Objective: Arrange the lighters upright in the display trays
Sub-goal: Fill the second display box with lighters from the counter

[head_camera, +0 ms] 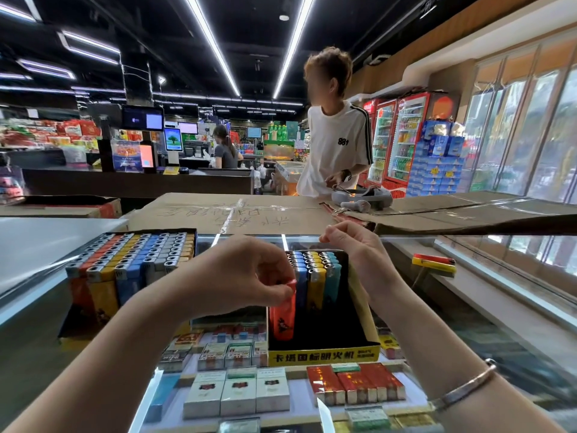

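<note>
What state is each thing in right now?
Left hand: pinches the red lighter.
Red lighter: upright, going into the yellow tray's left front.
Yellow tray: partly filled, front bare.
Full tray: packed, lighters upright.
Right hand: fingers curled above the yellow tray's back; whether it holds anything is unclear.
Loose lighters: lying flat on the counter.

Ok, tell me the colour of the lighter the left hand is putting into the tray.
Red, with a dark printed figure, seen in the head view: the lighter, pinched by the left hand.

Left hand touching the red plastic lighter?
Touching. Head view shows the left hand pinching the top of the red plastic lighter, which stands in the yellow cardboard tray.
</note>
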The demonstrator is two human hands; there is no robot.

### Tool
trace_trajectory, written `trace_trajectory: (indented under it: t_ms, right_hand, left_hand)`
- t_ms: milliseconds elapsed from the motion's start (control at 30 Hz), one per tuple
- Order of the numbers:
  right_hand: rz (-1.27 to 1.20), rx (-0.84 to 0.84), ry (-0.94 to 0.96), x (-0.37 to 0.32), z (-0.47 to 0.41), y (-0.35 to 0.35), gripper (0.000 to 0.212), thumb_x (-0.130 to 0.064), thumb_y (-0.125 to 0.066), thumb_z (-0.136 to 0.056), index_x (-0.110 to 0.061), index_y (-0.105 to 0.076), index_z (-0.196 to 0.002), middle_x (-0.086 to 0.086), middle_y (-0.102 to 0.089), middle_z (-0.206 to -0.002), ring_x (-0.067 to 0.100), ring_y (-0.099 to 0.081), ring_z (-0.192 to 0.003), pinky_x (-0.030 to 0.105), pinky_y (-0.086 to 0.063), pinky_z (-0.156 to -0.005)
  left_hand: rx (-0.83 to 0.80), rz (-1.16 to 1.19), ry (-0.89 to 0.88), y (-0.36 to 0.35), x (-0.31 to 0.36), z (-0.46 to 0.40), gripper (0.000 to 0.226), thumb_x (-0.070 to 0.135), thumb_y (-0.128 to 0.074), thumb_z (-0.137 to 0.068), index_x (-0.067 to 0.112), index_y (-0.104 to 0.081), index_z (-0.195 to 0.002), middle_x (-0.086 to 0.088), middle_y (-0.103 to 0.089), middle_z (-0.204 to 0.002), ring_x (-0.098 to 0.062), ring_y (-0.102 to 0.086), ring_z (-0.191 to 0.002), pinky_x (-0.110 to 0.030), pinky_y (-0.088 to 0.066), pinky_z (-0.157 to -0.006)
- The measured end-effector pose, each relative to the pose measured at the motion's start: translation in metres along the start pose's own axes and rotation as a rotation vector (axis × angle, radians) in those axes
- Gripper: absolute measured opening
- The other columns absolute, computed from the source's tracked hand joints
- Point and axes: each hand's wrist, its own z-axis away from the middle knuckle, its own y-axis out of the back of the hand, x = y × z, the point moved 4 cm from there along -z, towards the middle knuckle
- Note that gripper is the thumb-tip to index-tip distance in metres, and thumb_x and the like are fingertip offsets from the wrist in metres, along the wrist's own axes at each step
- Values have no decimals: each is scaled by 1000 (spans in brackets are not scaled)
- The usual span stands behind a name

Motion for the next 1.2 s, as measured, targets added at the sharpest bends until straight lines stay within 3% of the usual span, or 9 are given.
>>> trace_trajectory:
  t_ms: [267, 467, 633, 800, 967, 1100, 1200]
  right_hand:
    - [136, -88, -62, 5, -1, -6, 17, -31, -53, -93, -20, -62, -84, -5, -64, -81, 8, -60, -82, 21, -40, -69]
    - [398, -147, -25, 10, 0, -10, 3, -26, -61, -89, -24, -60, -87, -6, -59, -93, 8, -53, -92, 21, -39, -73]
    - [421, -160, -18, 9, 0, -11, 2, -25, -60, -90, -24, -59, -89, -7, -58, -96, 3, -50, -93, 15, -35, -68]
    - [413, -167, -10, 8, 1, -11, 3, -25, -60, -90, -26, -58, -87, -7, -58, -94, 3, -51, -91, 15, -35, -67]
    - [425, -181, -6, 8, 0, -11, 1, -26, -59, -90, -25, -58, -89, -8, -57, -94, 3, -51, -90, 16, -36, -69]
    - [429, -179, -7, 9, 0, -11, 1, -26, -59, -90, -26, -58, -89, -9, -57, -95, 2, -49, -91, 14, -34, -69]
    - [433, -176, -4, 10, -1, -11, 3, -26, -59, -90, -27, -57, -88, -10, -57, -95, 2, -49, -92, 14, -33, -69]
  left_hand:
    - [3, -213, -12, -1, 0, 1, 14, 36, -65, -71, 25, -58, -75, 3, -61, -69, -3, -51, -58, -24, -44, -54]
    - [20, -312, -41, 0, 0, 0, 13, 37, -64, -71, 27, -57, -76, 7, -60, -69, -9, -54, -68, -26, -45, -58]
    - [17, -386, -79, 0, 3, 1, 10, 42, -59, -70, 34, -55, -74, 14, -59, -69, -1, -52, -77, -17, -44, -60]
    - [10, -449, -137, -2, 10, 3, 10, 46, -52, -67, 41, -48, -74, 19, -56, -73, 8, -46, -90, -3, -36, -73]
    - [-13, -525, -133, -6, 10, 1, 17, 39, -63, -76, 41, -47, -76, 16, -58, -77, 4, -50, -70, -10, -37, -56]
    - [-5, -503, -104, -2, 5, 0, 22, 43, -66, -74, 45, -45, -65, 21, -55, -76, 3, -51, -76, -16, -44, -60]
    - [-17, -409, -94, -2, 1, -1, 22, 41, -69, -71, 47, -49, -66, 26, -51, -90, 5, -50, -83, -15, -46, -62]
